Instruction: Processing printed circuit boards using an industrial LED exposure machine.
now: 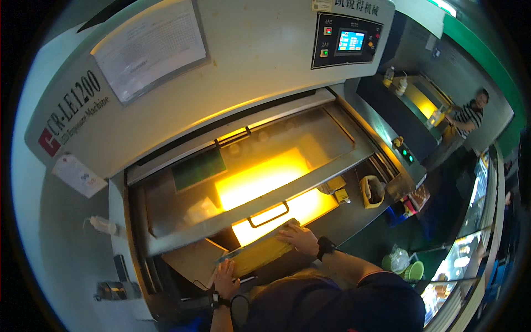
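A flat yellow-green panel point(261, 258) lies slanted in front of my body, at the near edge of a brightly lit yellow work surface point(304, 213). My left hand point(227, 280) rests at its left end, fingers spread and touching the corner. On its far right corner lies my right hand point(300, 239), fingers stretched out over the edge. Whether anything lies beneath the panel is hidden. Just beyond my hands is a framed clear cover point(265, 202) with a black handle point(269, 217).
A large pale machine housing point(238, 61) with a control screen point(351, 41) rises behind the cover. To the right stand small yellow boxes point(341, 193) and a yellow bin point(373, 193). A white squeeze bottle point(104, 226) sits left. Far right, another person point(469, 117) stands at a second lit table.
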Demonstrator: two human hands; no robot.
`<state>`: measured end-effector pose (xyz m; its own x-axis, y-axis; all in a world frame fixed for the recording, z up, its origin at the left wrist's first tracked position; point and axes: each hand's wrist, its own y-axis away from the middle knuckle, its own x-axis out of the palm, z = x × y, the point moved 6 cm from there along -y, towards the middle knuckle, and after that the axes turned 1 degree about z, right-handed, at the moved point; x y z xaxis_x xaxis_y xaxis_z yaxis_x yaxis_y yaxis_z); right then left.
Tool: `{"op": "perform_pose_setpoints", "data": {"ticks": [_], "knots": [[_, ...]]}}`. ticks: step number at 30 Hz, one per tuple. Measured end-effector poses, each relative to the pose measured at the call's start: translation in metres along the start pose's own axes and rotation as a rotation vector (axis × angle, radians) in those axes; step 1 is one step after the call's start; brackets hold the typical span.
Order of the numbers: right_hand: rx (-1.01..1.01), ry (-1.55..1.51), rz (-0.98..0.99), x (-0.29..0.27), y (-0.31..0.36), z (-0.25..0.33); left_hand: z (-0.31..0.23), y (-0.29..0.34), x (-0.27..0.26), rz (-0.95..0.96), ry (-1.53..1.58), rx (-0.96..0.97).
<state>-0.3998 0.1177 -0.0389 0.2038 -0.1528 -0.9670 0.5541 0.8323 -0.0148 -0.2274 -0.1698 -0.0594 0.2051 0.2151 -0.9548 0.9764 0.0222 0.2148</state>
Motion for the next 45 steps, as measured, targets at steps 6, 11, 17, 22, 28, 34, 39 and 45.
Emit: {"op": "perform_pose_setpoints", "data": {"ticks": [6,11,17,22,28,34,39,45], "knots": [[0.158,0.140,-0.008,0.119,0.120,-0.094,-0.029,0.137,0.156,0.055,0.784,-0.526],[0.457,0.078,0.076,0.213,0.151,-0.177,-0.065,0.309,0.264,0.078,1.104,-0.919],[0.456,0.189,0.211,0.250,0.140,-0.225,-0.146,0.304,0.157,0.163,0.972,-1.021],[0.216,-0.106,0.075,0.106,0.059,-0.095,-0.156,0.327,0.167,0.030,0.889,-0.891],[-0.195,-0.224,-0.351,-0.030,0.004,0.040,-0.149,0.373,0.189,-0.002,0.844,-0.876],[0.044,0.091,0.015,0.038,0.040,0.077,-0.101,0.437,0.203,-0.060,0.855,-0.752],[0.186,0.114,0.280,0.046,0.088,0.124,-0.063,0.494,0.242,0.073,0.915,-0.672],[0.284,0.130,0.184,0.050,0.124,0.151,-0.027,0.521,0.239,0.146,0.800,-0.532]]}}
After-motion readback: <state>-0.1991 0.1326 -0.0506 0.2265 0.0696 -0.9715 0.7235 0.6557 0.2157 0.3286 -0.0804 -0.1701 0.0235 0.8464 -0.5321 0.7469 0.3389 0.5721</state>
